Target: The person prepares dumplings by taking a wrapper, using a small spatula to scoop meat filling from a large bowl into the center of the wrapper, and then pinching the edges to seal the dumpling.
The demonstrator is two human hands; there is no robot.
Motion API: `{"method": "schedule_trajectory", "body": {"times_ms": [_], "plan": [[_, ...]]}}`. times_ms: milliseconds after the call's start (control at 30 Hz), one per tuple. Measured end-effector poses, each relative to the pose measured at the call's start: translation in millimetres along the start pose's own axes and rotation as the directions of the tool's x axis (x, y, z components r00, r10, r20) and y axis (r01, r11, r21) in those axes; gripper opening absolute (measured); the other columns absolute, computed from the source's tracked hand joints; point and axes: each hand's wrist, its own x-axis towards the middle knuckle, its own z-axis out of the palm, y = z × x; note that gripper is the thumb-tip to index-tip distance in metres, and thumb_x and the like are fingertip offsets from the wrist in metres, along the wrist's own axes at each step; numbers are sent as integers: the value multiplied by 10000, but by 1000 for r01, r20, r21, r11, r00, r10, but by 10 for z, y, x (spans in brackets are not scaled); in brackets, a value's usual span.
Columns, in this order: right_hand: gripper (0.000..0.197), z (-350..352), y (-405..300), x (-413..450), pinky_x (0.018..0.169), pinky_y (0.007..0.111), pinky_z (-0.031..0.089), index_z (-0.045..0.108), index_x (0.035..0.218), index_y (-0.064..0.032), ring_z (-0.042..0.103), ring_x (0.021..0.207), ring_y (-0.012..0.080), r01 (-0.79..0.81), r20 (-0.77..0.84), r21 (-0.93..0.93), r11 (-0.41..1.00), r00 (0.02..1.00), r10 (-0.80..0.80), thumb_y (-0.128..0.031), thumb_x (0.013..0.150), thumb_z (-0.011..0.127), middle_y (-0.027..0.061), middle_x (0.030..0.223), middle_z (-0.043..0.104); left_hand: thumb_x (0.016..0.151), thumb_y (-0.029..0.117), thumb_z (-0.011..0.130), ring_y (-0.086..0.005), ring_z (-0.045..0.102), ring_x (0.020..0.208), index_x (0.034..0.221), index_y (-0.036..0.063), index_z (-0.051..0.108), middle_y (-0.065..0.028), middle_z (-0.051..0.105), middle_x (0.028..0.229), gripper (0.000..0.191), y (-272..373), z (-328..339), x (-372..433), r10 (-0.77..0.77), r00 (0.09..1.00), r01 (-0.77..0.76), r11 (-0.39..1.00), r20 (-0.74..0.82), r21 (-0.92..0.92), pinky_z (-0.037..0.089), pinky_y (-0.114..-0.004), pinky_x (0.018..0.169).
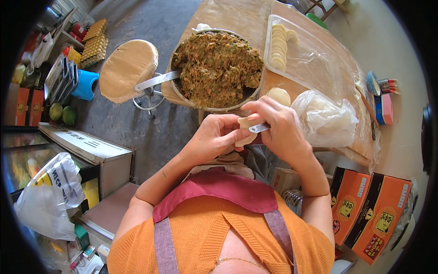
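My left hand (214,135) pinches a pale dough wrapper (247,141) in front of my apron. The wrapper is partly hidden by fingers, so any filling inside does not show. My right hand (284,128) holds a metal utensil by its flat handle (259,128), its fingers also at the wrapper's upper edge. Just beyond my hands stands a large round metal basin (176,89) heaped with chopped, greenish-brown filling (215,68). Another flat metal handle (157,81) sticks out of it over the left rim. A round of dough (279,96) lies on the table behind my right hand.
A clear plastic tray (314,65) on the wooden table (236,15) holds an overlapping row of pale dough pieces (279,48). Right of my hand is a plastic bag (326,120) with pale contents. A round stool (128,70) stands left; orange cartons (379,215) sit lower right.
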Motion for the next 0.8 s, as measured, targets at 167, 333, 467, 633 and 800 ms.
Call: {"method": "schedule_trajectory", "body": {"times_ms": [167, 333, 467, 633, 800], "plan": [[197, 15, 102, 29, 625, 438, 523, 623, 879, -63, 676, 755, 340, 260, 212, -259, 930, 955, -208, -207, 820, 743, 120, 827, 609, 993, 66, 649, -53, 644, 829, 1128, -16, 659, -34, 703, 950, 158, -154, 14, 71, 99, 993, -93, 991, -68, 92, 546, -236, 724], [173, -132, 48, 20, 648, 392, 532, 621, 891, -101, 681, 790, 281, 45, 252, -260, 965, 968, 22, -209, 814, 731, 75, 837, 612, 978, 70, 665, -57, 654, 850, 1093, -28, 653, -36, 706, 938, 151, -90, 77, 43, 82, 993, -79, 996, -90, 41, 548, -239, 740], [303, -15, 141, -21, 641, 445, 527, 612, 918, -83, 680, 753, 357, 268, 185, -184, 946, 954, -234, -255, 746, 793, 104, 829, 616, 961, 39, 680, -78, 664, 872, 1104, -27, 645, -51, 703, 960, 161, -79, 109, 124, 153, 987, -138, 969, -57, 204, 559, -248, 776], [298, -128, 118, 15, 632, 413, 531, 623, 920, -110, 689, 752, 304, 23, 222, -205, 979, 975, 24, -288, 752, 793, 78, 830, 632, 947, 26, 686, -71, 660, 896, 1076, -31, 637, -55, 708, 987, 149, -49, 146, 137, 85, 984, -72, 994, -158, 84, 567, -258, 811], [304, -117, 135, 7, 625, 422, 527, 624, 923, -84, 681, 763, 338, 144, 155, -174, 974, 981, -118, -297, 783, 790, 101, 836, 647, 963, 57, 679, -57, 637, 834, 1079, -20, 625, -51, 705, 937, 149, -122, 109, 195, 102, 993, -96, 991, -59, 88, 535, -238, 736]]}}
